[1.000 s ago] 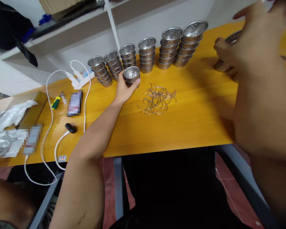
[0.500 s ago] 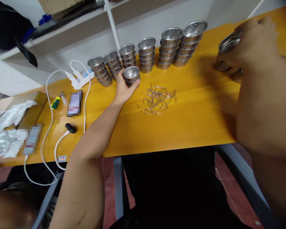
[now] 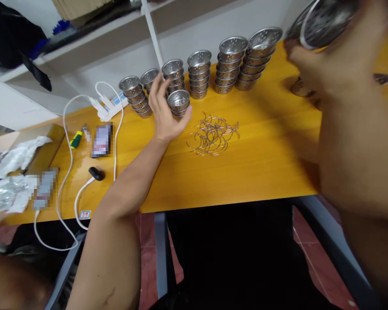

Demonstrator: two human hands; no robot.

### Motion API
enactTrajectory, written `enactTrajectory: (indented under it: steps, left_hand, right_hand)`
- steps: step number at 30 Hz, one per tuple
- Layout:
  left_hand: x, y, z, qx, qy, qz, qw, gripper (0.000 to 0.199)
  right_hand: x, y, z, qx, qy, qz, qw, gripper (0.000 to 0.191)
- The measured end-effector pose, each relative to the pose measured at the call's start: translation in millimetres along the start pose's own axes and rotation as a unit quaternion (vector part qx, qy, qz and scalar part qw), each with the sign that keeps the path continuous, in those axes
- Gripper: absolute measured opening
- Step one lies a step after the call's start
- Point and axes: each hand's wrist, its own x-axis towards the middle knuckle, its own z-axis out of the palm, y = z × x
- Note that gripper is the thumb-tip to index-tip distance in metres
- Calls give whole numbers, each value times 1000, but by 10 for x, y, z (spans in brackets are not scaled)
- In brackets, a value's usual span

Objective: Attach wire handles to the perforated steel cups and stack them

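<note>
My left hand (image 3: 166,114) is open around the near side of a short stack of perforated metal cups (image 3: 178,101), its fingers spread. At the upper right, my right hand (image 3: 339,64) grips a large perforated metal cup (image 3: 326,23), tilted and raised above the table; whether more cups are nested in it is unclear. Several taller cup stacks (image 3: 198,75) stand in a row along the back. A loose heap of curved metal wires (image 3: 213,134) lies in front of them. More small cups (image 3: 300,88) are partly hidden behind my right hand.
On the left are a power strip (image 3: 111,107) with white cables, a phone (image 3: 101,140), a green and yellow tool (image 3: 76,140), a black plug (image 3: 96,173) and an open cardboard box (image 3: 48,146). Another person's arm (image 3: 16,284) shows at lower left.
My right hand has lifted the large cup up and tilted it. The fingers of my left hand have loosened from the short stack and spread.
</note>
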Motion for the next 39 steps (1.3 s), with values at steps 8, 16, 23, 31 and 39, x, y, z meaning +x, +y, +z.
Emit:
enactTrajectory:
  steps: [8,16,23,31,39]
  left_hand:
    - [-157,531,247,-45,-164,114,979,119]
    - [-189,385,223,-71,-198,54,976,111]
    - [-173,310,165,-63,-180,16,981,101]
    - [-213,248,203,-67,-161,63,983,94]
    - [-224,218,203,-65,-195,60,977,94]
  right_hand:
    - [-484,-861,938,192,-104,-173,960,92]
    - [-698,-846,1520,277,-110,-100,949,97]
    - [-696,-902,1345,171,-104,-171,965,47]
    - [-581,-753,1280,149,-157,-273,937,36]
    - [-520,-693,1187,143,-207,-293,922,19]
